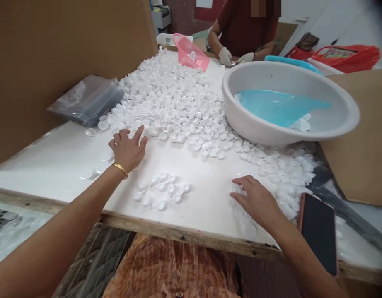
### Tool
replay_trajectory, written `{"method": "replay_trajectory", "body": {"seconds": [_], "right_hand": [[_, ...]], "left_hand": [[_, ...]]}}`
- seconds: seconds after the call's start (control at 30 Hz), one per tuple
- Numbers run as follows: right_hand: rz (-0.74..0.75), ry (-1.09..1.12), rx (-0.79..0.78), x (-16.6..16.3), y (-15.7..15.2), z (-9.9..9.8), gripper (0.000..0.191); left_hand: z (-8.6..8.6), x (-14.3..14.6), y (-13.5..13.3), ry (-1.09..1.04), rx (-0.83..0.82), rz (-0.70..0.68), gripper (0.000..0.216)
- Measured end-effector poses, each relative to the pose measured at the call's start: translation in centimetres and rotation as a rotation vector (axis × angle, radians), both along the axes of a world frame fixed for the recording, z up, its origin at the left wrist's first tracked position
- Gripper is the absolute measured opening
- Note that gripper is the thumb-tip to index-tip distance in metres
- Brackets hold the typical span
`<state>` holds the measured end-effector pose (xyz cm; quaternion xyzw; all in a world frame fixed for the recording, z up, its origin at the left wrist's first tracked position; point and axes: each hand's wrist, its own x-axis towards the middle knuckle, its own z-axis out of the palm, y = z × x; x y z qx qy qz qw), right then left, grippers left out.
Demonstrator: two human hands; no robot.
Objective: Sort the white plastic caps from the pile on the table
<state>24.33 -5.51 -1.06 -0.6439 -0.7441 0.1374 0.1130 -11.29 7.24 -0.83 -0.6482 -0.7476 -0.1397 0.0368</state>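
Observation:
Small white round plastic caps (175,99) form a wide heap over the table. My left hand (129,149) is at the near left edge of this heap with its fingers spread, and I see nothing held in it. A few caps lie partly hidden below its wrist. Further right, my right hand (255,198) is low over the table, thumb and forefinger curved around a small white cap (236,188). More whitish pieces lie under that hand, blurred. Between my hands is a loose group of caps (162,187), spread in one layer.
A large grey basin (256,128) with a blue sheet-like piece stands at right. Near my right forearm lies a phone (318,231). A pink scoop (191,56), clear plastic bags (88,97) and a cardboard panel (361,136) border the heap. Opposite, a gloved person (247,33) works.

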Motion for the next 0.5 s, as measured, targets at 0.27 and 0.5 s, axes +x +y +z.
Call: {"method": "replay_trajectory", "body": {"seconds": [0.27, 0.5], "right_hand": [[-0.052, -0.016, 0.040, -0.5, 0.3, -2.0, 0.022], [-0.124, 0.336, -0.206, -5.1, 2.0, 2.0, 0.031]], "left_hand": [[1.5, -1.2, -4.1, -0.307, -0.135, -0.259, 0.036], [0.5, 0.3, -8.7, -0.184, -0.252, -0.503, 0.030]]}}
